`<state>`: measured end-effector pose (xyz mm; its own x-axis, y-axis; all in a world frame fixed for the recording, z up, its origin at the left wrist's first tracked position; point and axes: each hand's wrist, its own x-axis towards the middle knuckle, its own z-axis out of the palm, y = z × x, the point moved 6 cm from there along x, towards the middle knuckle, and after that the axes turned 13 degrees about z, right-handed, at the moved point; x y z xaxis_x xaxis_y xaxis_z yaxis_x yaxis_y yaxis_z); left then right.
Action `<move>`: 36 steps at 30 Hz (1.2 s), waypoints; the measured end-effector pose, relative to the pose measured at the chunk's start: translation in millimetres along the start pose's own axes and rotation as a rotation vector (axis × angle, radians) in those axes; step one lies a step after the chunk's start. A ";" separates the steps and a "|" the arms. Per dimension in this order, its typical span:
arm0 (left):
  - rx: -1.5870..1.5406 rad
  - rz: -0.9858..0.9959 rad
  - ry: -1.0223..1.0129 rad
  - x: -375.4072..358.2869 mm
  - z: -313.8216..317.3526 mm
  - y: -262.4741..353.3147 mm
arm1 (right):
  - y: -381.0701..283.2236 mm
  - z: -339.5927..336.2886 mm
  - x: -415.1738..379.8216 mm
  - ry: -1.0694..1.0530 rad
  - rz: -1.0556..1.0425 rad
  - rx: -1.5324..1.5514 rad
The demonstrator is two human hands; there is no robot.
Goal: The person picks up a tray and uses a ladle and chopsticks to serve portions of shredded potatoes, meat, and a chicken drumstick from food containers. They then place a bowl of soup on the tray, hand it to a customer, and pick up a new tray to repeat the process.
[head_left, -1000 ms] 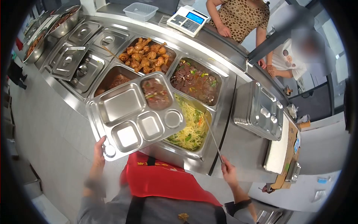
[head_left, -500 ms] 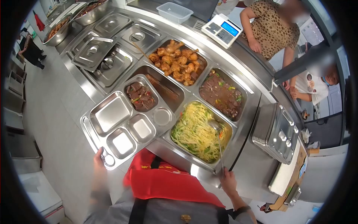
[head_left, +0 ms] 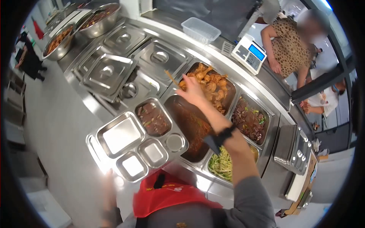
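Note:
A steel compartment tray (head_left: pixel 133 140) with dark sliced meat (head_left: pixel 154 118) in one compartment is held at its lower left edge by my left hand (head_left: pixel 109 182), which is smeared by motion. My right hand (head_left: pixel 193 90) reaches over the pans with thumb and fingers apart. Just beyond its fingertips, a thin wooden handle (head_left: pixel 171 77) sticks up from the pan of browned chicken pieces (head_left: pixel 218 89). Under my right forearm lie a pan of reddish-brown sauce (head_left: pixel 188 129) and a pan of yellow-green shreds (head_left: pixel 220 166), partly hidden. The metal spoon is out of sight.
Lidded steel pans (head_left: pixel 159 57) stand at the left, with large bowls of food (head_left: pixel 99 21) behind. A pan of dark meat (head_left: pixel 249 121) and stacked trays (head_left: pixel 291 148) lie right. A scale (head_left: pixel 249 55) and clear plastic tub (head_left: pixel 200 30) line the counter; people stand beyond it.
My right hand has left the spoon in the shredded dish and moved up and left to the chicken pan. My left hand still holds the compartment tray.

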<state>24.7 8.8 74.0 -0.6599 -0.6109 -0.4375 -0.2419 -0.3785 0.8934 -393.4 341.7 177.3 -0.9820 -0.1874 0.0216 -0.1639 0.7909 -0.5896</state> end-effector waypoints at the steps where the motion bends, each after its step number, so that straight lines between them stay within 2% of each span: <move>1: -0.057 -0.002 -0.008 4.7 2.3 3.0 | -1.3 22.2 24.3 0.041 0.020 0.022; 2: -0.194 -0.011 -0.022 11.5 2.7 1.1 | -0.8 41.2 43.6 0.046 0.042 -0.042; 3: -0.189 0.013 -0.019 17.1 1.6 4.5 | -1.9 53.4 54.3 -0.010 0.085 0.017; 4: -0.184 0.038 -0.007 21.9 -2.1 7.6 | -2.8 63.8 65.5 -0.157 0.148 -0.029; 6: -0.200 0.036 -0.028 39.5 -10.9 7.0 | 2.4 65.7 73.2 -0.167 0.252 -0.034; 9: -0.221 0.008 -0.068 47.3 10.7 23.5 | 18.3 48.0 63.4 -0.122 0.257 -0.125; 11: -0.121 0.012 -0.065 62.2 13.2 21.4 | 12.1 -0.2 46.7 -0.010 0.184 -0.026; 12: -0.071 0.015 -0.058 65.7 13.5 20.1 | 14.4 -32.4 32.4 0.070 0.228 0.205; 13: -0.001 0.068 -0.095 65.6 30.9 29.8 | 26.2 -59.1 23.9 0.072 0.219 0.270; 14: -0.171 -0.031 -0.039 72.3 48.2 28.3 | 33.3 -89.2 11.0 0.068 0.353 0.372; 15: -0.123 -0.059 -0.015 64.8 71.1 40.7 | 38.8 -120.6 -10.2 0.201 0.469 0.513; 16: -0.075 -0.085 0.009 56.6 90.7 51.6 | 66.8 -139.0 -16.4 0.231 0.401 0.658; 18: -0.108 -0.090 -0.090 62.5 119.4 49.7 | 117.2 -176.6 -36.3 0.465 0.333 0.875; 20: -0.080 -0.124 -0.107 57.3 147.5 56.3 | 181.5 -190.2 -55.3 0.678 0.360 1.083; 24: -0.064 -0.092 -0.187 45.6 199.0 65.7 | 273.4 -148.6 -72.0 0.980 0.458 1.447; 28: 0.047 -0.127 -0.148 49.5 213.1 49.9 | 310.9 -104.2 -49.3 1.122 0.567 1.715; 32: -0.003 -0.106 -0.261 44.3 228.8 45.3 | 309.7 -82.7 -23.0 1.034 0.613 1.777; 36: 0.009 -0.087 -0.262 45.8 226.7 33.2 | 288.7 -81.2 -2.8 0.968 0.676 1.786</move>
<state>-174.8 125.8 106.8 -0.7976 -0.3750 -0.4725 -0.3115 -0.4147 0.8550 -445.5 617.9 72.7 -0.6584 0.5554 -0.5079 -0.1861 -0.7740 -0.6052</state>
